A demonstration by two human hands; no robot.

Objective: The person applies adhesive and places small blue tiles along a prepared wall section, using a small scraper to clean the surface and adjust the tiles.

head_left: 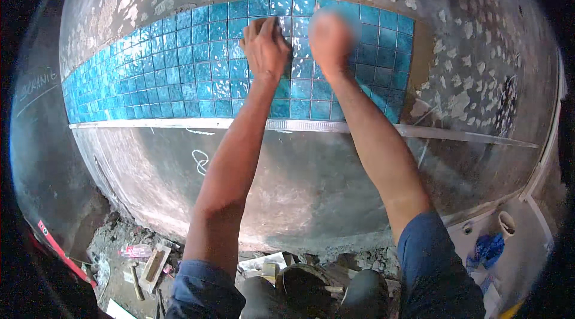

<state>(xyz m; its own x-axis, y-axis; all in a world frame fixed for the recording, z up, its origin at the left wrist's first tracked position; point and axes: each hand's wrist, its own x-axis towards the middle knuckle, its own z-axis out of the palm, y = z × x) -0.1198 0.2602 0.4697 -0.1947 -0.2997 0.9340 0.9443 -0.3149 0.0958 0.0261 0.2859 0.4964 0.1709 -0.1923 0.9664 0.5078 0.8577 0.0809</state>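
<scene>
A band of glossy turquoise mosaic tiles covers the upper part of the grey wall. Against its middle rests my left hand, fingers bent and a little apart, the tips on the tile faces. To its right, my right hand is raised at the upper tile rows; it looks rounded, but a blur hides its fingers and anything in them. Along the lower edge of the tiles runs a pale metal strip, which passes behind both forearms. Bare mortar borders the tiles on the right.
Chipped plaster surrounds the tiles above and to the right. Below, a dark bucket stands between my knees. Rubble, a hammer and a wooden float lie at lower left, near a red level. Blue cloth lies at lower right.
</scene>
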